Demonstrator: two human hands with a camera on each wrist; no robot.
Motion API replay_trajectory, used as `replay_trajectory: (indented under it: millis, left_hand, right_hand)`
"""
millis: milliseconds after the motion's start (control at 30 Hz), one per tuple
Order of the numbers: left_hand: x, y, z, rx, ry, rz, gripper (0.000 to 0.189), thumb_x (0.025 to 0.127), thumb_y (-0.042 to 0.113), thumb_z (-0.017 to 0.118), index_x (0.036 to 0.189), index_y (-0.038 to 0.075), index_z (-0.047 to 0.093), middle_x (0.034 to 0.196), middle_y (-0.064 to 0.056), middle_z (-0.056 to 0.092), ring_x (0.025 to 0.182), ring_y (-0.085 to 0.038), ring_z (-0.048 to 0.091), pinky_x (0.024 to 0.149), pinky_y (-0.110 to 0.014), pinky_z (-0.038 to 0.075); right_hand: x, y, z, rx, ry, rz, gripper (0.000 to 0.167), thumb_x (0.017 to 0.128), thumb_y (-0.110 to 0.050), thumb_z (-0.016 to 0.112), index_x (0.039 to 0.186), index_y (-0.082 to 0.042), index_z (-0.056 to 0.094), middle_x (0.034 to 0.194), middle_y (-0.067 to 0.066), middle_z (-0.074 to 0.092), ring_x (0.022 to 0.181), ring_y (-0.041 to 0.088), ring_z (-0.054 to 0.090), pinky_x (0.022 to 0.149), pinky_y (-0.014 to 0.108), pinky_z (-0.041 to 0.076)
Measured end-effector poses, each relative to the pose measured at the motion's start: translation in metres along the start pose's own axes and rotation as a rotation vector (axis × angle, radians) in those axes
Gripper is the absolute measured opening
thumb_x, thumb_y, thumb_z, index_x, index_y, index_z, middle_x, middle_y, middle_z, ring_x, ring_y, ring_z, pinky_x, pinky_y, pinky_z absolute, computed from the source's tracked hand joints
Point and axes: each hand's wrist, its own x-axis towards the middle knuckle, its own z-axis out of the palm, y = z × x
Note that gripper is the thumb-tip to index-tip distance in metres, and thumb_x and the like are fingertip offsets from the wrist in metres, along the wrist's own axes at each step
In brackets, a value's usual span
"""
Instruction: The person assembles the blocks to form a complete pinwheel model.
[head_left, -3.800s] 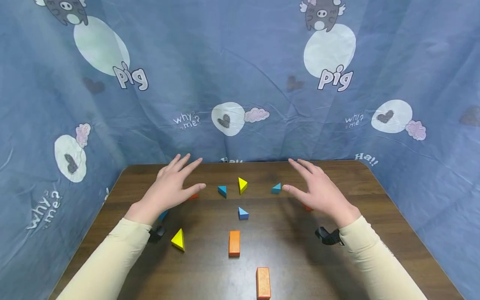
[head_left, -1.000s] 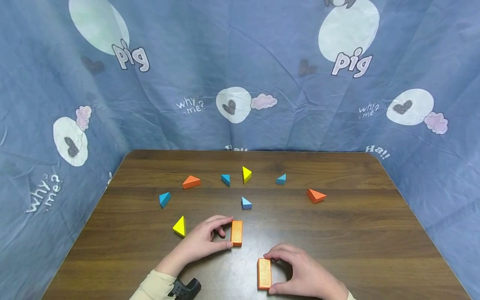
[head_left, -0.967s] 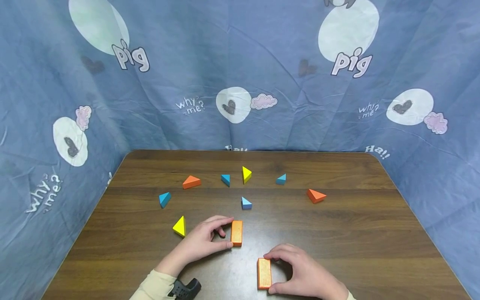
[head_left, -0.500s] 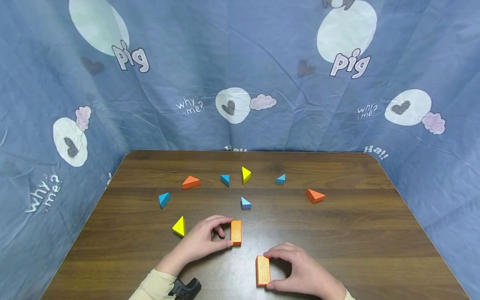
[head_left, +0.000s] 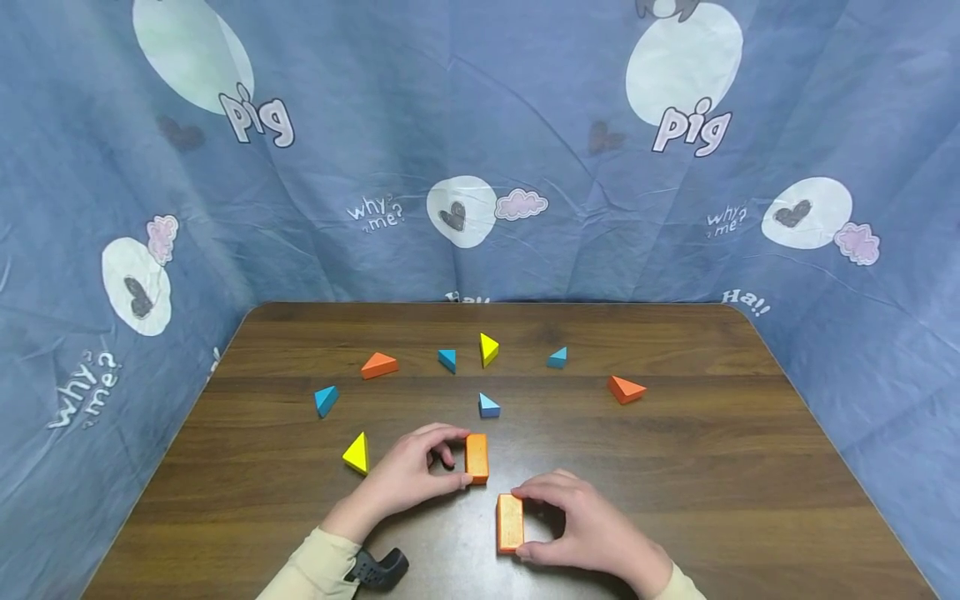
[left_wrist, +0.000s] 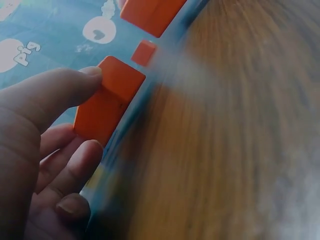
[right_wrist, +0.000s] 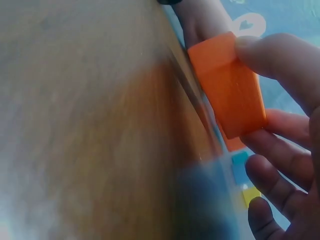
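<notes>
My left hand [head_left: 420,467] pinches an orange rectangular block [head_left: 477,458] by its two ends, thumb at the near end and a finger at the far end. Lower and slightly right, my right hand [head_left: 581,525] holds a second orange rectangular block [head_left: 511,523] the same way. A narrow gap separates the two blocks. In the left wrist view, thumb and fingers grip the left block [left_wrist: 107,102]. The right wrist view has the right block [right_wrist: 231,87] between thumb and fingertips, partly covering the other hand and block behind it.
On the brown table [head_left: 712,467], several triangular blocks lie beyond the hands: yellow ones [head_left: 489,350] [head_left: 357,454], blue ones [head_left: 489,407] [head_left: 326,402] and orange ones [head_left: 626,390] [head_left: 379,365]. A blue printed curtain [head_left: 360,150] hangs around the table's back and sides.
From open hands raised over the table, both hands came down and took hold of the orange blocks. Lately the right block moved left and away from me; the left block shifted slightly right and away.
</notes>
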Motion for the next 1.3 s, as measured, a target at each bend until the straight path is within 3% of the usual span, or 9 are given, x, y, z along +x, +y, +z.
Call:
replay_trajectory:
  millis: [333, 700, 1300]
  left_hand:
    - [0.004, -0.001, 0.003, 0.003, 0.012, -0.001, 0.057, 0.078, 0.052, 0.08, 0.126, 0.025, 0.065, 0.102, 0.017, 0.061, 0.087, -0.001, 0.058, 0.08, -0.028, 0.048]
    - [0.003, 0.0, 0.003, -0.005, -0.004, 0.001, 0.057, 0.079, 0.048, 0.081, 0.128, 0.024, 0.065, 0.11, 0.017, 0.06, 0.089, -0.001, 0.057, 0.085, -0.032, 0.048]
    - [0.003, 0.001, -0.001, -0.002, -0.029, 0.004, 0.06, 0.079, 0.048, 0.081, 0.13, 0.021, 0.064, 0.112, 0.015, 0.06, 0.09, -0.003, 0.058, 0.086, -0.032, 0.048]
  right_hand:
    - [0.016, 0.0, 0.01, -0.005, -0.017, -0.048, 0.052, 0.08, -0.046, 0.08, 0.123, -0.019, 0.067, 0.116, -0.013, 0.064, 0.108, 0.005, 0.057, 0.089, 0.029, 0.049]
    - [0.028, -0.001, 0.023, -0.003, -0.025, -0.098, 0.053, 0.081, -0.045, 0.08, 0.123, -0.016, 0.067, 0.116, -0.011, 0.064, 0.109, 0.005, 0.057, 0.091, 0.025, 0.047]
    - [0.027, 0.0, 0.026, 0.025, -0.03, -0.012, 0.056, 0.081, -0.05, 0.078, 0.124, -0.015, 0.068, 0.116, -0.012, 0.065, 0.104, 0.004, 0.059, 0.085, 0.024, 0.049]
